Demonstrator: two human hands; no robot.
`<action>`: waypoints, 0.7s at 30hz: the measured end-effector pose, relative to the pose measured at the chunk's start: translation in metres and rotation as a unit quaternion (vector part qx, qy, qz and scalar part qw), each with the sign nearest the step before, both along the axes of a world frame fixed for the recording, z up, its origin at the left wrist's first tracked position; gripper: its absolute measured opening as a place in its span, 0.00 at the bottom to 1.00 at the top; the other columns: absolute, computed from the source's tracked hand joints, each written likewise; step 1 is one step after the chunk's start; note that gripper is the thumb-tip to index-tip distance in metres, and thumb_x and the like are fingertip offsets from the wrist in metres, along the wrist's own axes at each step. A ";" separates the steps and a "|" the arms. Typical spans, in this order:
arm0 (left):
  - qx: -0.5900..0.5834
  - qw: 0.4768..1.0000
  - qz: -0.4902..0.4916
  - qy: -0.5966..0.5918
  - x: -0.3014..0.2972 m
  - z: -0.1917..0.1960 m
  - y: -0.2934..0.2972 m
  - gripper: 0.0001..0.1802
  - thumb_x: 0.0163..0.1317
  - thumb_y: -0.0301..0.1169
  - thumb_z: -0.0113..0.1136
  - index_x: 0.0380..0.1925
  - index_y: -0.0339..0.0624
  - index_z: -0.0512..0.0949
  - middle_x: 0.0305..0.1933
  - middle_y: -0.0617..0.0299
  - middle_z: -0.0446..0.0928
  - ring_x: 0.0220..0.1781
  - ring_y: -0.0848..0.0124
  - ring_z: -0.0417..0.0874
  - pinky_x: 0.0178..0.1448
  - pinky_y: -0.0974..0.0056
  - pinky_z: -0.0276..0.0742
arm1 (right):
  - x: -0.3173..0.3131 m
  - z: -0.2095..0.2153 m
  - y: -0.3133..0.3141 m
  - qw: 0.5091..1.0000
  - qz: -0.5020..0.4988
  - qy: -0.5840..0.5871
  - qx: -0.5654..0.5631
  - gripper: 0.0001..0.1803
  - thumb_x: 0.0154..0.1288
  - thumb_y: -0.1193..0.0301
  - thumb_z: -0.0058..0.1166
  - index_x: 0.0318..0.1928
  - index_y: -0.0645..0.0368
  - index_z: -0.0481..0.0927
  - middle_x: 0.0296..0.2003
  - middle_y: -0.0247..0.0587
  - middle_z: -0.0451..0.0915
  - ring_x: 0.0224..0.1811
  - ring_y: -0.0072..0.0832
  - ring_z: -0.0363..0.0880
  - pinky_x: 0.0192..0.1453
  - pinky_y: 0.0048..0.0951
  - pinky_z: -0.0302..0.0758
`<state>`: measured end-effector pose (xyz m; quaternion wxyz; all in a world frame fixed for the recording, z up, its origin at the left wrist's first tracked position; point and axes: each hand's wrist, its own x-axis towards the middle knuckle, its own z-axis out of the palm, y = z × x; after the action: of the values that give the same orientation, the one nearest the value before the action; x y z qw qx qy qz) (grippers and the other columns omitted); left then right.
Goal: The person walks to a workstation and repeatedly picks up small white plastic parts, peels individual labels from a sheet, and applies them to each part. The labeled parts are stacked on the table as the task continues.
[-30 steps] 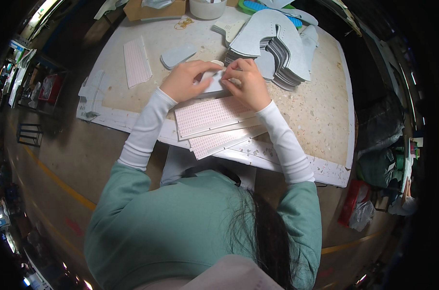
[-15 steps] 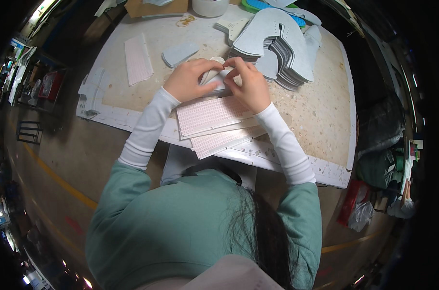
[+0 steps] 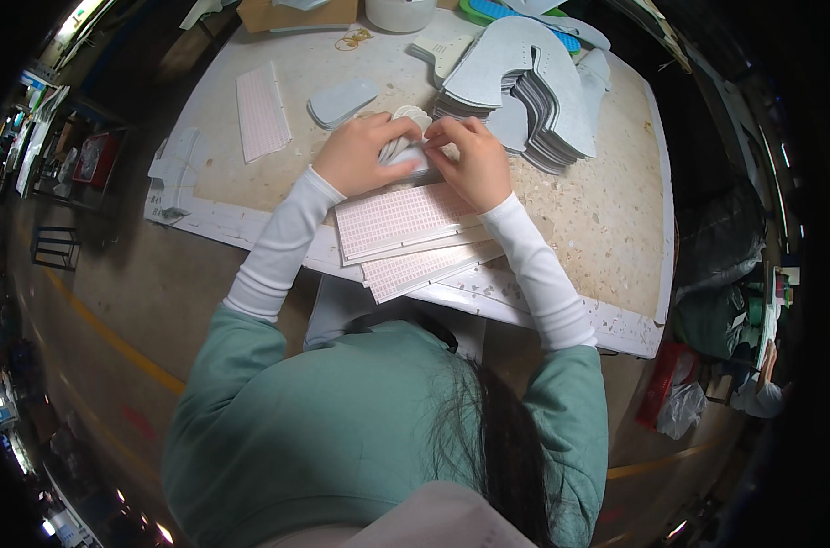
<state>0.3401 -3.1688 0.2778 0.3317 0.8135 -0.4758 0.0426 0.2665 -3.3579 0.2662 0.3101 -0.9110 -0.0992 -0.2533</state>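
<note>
My left hand is closed around a small stack of pale grey, rounded flat pieces, with its thumb along the near side. The far ends of these pieces fan out past my fingers. At the right side of the stack my right hand is in a pinch, thumb against fingertips; whatever is between them is too small to make out. Right below both hands lie overlapping white sheets of small pink-printed labels, partly over the table's near edge. A second grey stack of rounded pieces rests beyond my left hand.
Tall stacks of curved grey cut pieces stand at the back right of the worn white table. Another label sheet lies at the left. At the far edge are a cardboard box, a white tub and yellow bands.
The far ends of the pieces in my left hand show more and look more fanned. My right fingertips have shifted slightly at the stack's edge.
</note>
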 end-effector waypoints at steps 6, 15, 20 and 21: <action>-0.001 1.000 0.004 0.010 -0.001 0.002 0.001 0.15 0.54 0.33 0.64 0.44 0.48 0.78 0.32 0.57 0.79 0.35 0.59 0.81 0.41 0.60 0.76 | 0.009 0.002 -0.008 0.998 -0.012 -0.048 0.025 0.12 0.51 0.82 0.58 0.38 0.57 0.79 0.29 0.38 0.83 0.41 0.34 0.81 0.39 0.32 0.79; -0.010 0.999 0.018 -0.025 -0.002 -0.003 -0.002 0.19 0.52 0.35 0.66 0.45 0.50 0.77 0.34 0.57 0.80 0.36 0.57 0.81 0.43 0.59 0.77 | 0.003 0.003 0.002 0.993 0.054 0.045 0.094 0.18 0.49 0.86 0.57 0.42 0.59 0.74 0.41 0.42 0.73 0.36 0.36 0.83 0.38 0.30 0.80; 0.022 0.998 0.028 -0.045 -0.004 -0.003 -0.001 0.20 0.50 0.38 0.68 0.44 0.51 0.77 0.35 0.57 0.80 0.37 0.57 0.81 0.44 0.58 0.77 | 0.012 0.000 -0.001 0.998 0.025 0.014 0.052 0.16 0.51 0.86 0.58 0.41 0.60 0.74 0.42 0.39 0.74 0.35 0.29 0.85 0.37 0.27 0.80; 0.020 0.999 0.026 -0.029 -0.004 -0.003 -0.001 0.20 0.50 0.38 0.68 0.44 0.51 0.77 0.35 0.57 0.80 0.37 0.57 0.81 0.44 0.58 0.77 | 0.013 0.000 -0.003 0.998 0.013 0.005 0.066 0.16 0.51 0.86 0.58 0.41 0.60 0.74 0.42 0.39 0.74 0.35 0.29 0.85 0.37 0.27 0.80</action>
<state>0.3366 -3.1702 0.2746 0.3003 0.8307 -0.4643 0.0649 0.2791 -3.3612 0.2666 0.3735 -0.8883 -0.0927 -0.2508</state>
